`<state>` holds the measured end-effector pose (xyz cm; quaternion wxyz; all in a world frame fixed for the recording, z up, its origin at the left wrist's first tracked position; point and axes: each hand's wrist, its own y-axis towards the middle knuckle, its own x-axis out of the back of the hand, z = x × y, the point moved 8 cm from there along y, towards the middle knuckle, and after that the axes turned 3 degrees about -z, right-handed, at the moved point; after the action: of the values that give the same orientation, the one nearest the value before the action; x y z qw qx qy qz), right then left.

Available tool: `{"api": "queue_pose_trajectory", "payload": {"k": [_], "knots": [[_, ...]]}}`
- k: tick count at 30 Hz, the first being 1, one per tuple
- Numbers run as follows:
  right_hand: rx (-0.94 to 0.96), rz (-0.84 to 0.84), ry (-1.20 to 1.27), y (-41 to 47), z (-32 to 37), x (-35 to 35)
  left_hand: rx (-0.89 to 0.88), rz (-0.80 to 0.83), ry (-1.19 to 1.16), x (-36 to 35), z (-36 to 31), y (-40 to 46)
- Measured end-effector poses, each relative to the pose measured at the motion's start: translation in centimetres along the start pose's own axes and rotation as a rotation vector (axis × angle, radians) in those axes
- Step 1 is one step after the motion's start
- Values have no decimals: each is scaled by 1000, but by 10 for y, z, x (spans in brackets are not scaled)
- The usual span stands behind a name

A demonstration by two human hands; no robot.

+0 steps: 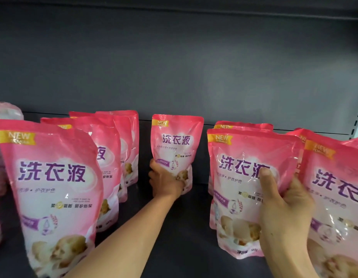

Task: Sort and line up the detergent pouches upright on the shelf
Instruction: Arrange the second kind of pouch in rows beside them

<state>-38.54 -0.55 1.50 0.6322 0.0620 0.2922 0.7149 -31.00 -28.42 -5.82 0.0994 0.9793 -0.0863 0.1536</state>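
Two hands grip pouches: the left hand [164,180] holds a lone far pouch [176,149] upright mid-shelf; the right hand [282,199] clasps the near right pouch [244,177]; rows stand at left [51,187] and right, so the middle gap on the shelf [184,237] seems left to fill.

Dark shelf [186,227] bears pink pouches [53,187] (upright).

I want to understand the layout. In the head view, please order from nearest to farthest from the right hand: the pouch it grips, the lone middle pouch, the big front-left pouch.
1. Pouch gripped by the right hand: front right pouch.
2. Lone middle pouch, further back, held by the left hand.
3. Big front-left pouch, far left.
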Motion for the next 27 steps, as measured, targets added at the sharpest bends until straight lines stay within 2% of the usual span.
{"api": "queue_pose_trajectory", "payload": {"k": [7,18,23,27], "knots": [[-13,-6,55,0,-3,-1,11,-5,-14,-1,4,15],[45,22,-3,-1,4,0,-11,102,56,11,7,-2],[21,34,83,-1,3,-10,-103,282,101,38,11,-44],[7,81,157,-2,13,-47,-81,376,84,55,22,-59]]}}
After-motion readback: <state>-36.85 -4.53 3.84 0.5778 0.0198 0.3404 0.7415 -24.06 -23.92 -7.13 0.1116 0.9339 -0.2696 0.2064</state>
